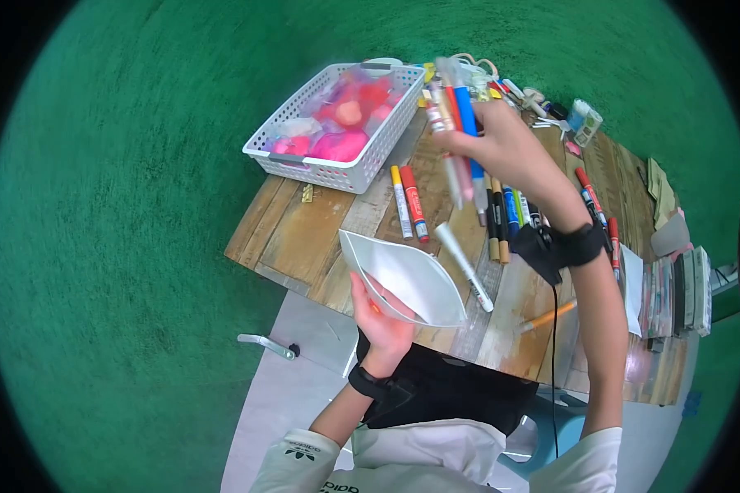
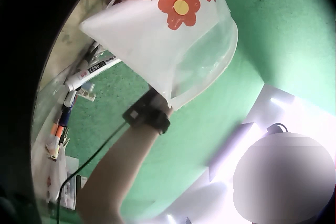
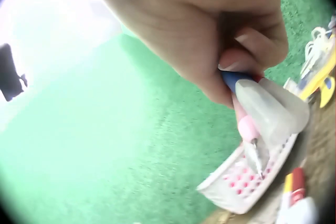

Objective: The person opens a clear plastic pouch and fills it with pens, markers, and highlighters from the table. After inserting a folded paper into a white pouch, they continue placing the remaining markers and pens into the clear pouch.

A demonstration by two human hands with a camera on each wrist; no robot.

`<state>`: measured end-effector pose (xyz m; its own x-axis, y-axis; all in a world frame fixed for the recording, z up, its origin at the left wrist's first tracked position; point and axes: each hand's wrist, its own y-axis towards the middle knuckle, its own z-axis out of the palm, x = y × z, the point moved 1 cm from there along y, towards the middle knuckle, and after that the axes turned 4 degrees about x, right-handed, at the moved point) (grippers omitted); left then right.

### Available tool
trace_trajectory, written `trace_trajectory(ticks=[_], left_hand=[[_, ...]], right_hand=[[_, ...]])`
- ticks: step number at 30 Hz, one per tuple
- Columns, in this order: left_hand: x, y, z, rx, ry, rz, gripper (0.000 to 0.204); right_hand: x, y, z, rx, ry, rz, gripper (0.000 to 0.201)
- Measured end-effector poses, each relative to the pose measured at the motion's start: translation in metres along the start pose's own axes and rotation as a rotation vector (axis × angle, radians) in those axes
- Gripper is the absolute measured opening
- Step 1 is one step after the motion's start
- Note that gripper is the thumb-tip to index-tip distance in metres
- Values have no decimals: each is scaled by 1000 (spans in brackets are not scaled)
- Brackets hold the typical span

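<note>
Head view: right hand (image 1: 501, 146) clamped on pens (image 1: 462, 115); left hand (image 1: 384, 322) grips white pouch (image 1: 411, 283).

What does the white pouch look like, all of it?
The white pouch looks soft and a bit see-through, maybe plastic. Its mouth gapes wide like a leaf, with a pointed corner at each end, and faces up towards the head camera. Outside is a red-orange flower with a yellow middle, and part of another beside it. The left hand grips it above the table's near edge. I can't tell whether it has a zip.
</note>
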<state>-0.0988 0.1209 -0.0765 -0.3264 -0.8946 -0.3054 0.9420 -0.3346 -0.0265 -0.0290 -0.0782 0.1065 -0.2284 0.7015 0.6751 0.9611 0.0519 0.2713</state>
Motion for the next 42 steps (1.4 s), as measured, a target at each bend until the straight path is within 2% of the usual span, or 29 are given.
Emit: trace_trajectory(ticks=[1, 2, 4, 9, 12, 13, 15, 16, 20, 22, 25, 29, 31, 34, 37, 42], left_hand=[[2, 0, 2, -22, 33, 37, 54], [5, -1, 9, -15, 37, 29, 54], [9, -4, 25, -88, 137, 79, 55], [16, -3, 42, -58, 170, 113, 54], [19, -2, 50, -60, 185, 151, 54], [21, -2, 52, -57, 204, 177, 54], [26, -2, 56, -70, 212, 175, 54], [27, -2, 57, -88, 218, 173, 55], [34, 0, 46, -121, 231, 135, 55], [36, 3, 45, -112, 232, 147, 54], [36, 3, 47, -102, 225, 162, 53], [36, 5, 47, -117, 197, 169, 53], [36, 5, 41, -85, 245, 116, 53], [37, 3, 44, -143, 247, 68, 54], [35, 3, 38, -52, 295, 38, 53], [40, 0, 40, -4, 406, -63, 49]], right_hand=[[20, -12, -1, 37, 157, -86, 31], [41, -27, -3, 140, 327, -56, 29], [46, -43, 7, 160, 218, -91, 27], [46, -80, 24, 233, 94, -227, 26], [43, -94, 27, 391, 34, -87, 23], [40, -97, 29, 386, 34, -90, 23], [33, -102, 35, 260, -183, -241, 22], [29, -103, 39, 316, -233, -192, 26], [23, -109, 46, 340, -209, -141, 30], [19, -109, 50, 254, -66, -127, 27], [20, -107, 49, 170, -60, -66, 26], [12, -100, 53, 184, -177, -50, 22], [6, -99, 57, 306, -114, -128, 20], [5, -100, 64, 341, -141, -204, 19], [4, -100, 65, 251, -29, -238, 19], [-1, -96, 56, 229, -78, -246, 18]])
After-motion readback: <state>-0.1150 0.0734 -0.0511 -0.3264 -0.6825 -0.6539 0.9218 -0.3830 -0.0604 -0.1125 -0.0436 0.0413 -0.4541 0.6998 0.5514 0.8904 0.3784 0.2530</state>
